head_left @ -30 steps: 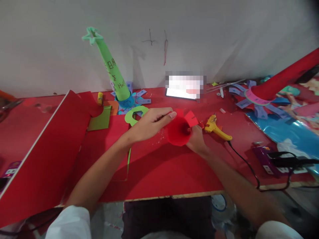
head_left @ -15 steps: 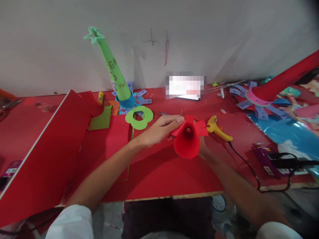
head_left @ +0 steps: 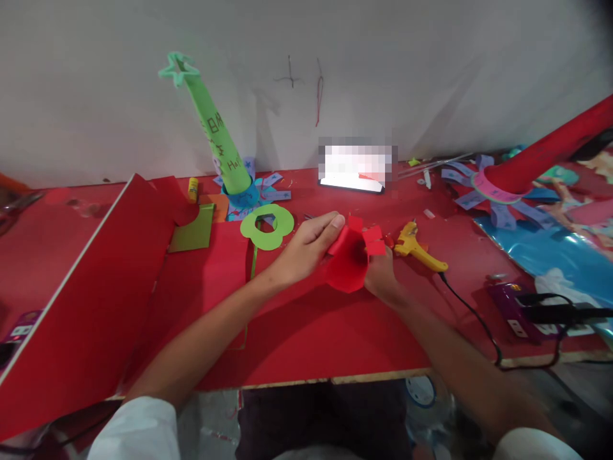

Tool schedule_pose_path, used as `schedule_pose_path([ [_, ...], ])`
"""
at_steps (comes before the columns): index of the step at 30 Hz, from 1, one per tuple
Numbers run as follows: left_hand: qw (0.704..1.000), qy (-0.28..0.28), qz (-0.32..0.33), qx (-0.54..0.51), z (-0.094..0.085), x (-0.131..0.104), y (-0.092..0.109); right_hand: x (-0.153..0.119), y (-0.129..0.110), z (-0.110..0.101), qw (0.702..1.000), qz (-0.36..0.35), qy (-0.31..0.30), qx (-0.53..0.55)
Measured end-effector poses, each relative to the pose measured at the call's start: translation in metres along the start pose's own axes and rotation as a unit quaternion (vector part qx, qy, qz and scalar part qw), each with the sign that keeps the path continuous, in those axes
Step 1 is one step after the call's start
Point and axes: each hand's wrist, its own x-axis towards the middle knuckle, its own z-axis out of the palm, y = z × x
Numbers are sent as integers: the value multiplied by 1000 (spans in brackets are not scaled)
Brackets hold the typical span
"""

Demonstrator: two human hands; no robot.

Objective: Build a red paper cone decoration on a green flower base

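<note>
A red paper cone (head_left: 348, 265) with cut tabs at its rim is held over the table, its wide opening toward me. My left hand (head_left: 313, 241) grips its left side, thumb pressed on the paper. My right hand (head_left: 383, 275) is closed against the right side, below the small red tabs (head_left: 375, 240); its fingers are partly hidden. Just right of this hand lies a yellow glue gun (head_left: 420, 249). A green flower-shaped ring (head_left: 267, 227) rests left of my left hand.
A green paper tower (head_left: 218, 134) stands behind on the left, a red tower (head_left: 550, 147) at the right. A lit phone (head_left: 354, 176) leans by the wall. A red board (head_left: 90, 306) rises at left; the glue gun's cable runs to a purple box (head_left: 514, 313).
The cone has turned and shifted a little left, showing its side more. My right hand has come into view beside it, and my left hand has moved slightly left.
</note>
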Motion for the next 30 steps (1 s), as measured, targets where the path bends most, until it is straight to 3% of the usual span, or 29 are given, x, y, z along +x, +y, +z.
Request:
schedule_pose_path([
  [7,999,28,4,35,11,-2,-3,-2,-2,2,998,-52,23,-38],
  [13,992,108,-10,61,-9,1,9,1,8,4,990,-30,98,-92],
  [16,980,120,25,158,-21,2,24,6,6,4,986,-61,121,-99],
  [18,961,96,40,257,-26,2,32,8,2,3,984,-86,118,-102],
  [22,933,76,45,348,-30,3,33,9,-2,1,983,-121,101,-98],
  [26,947,72,37,312,-28,5,25,9,2,1,982,-117,107,-100],
  [30,982,48,14,182,-18,5,14,8,7,4,987,-107,94,-79],
])
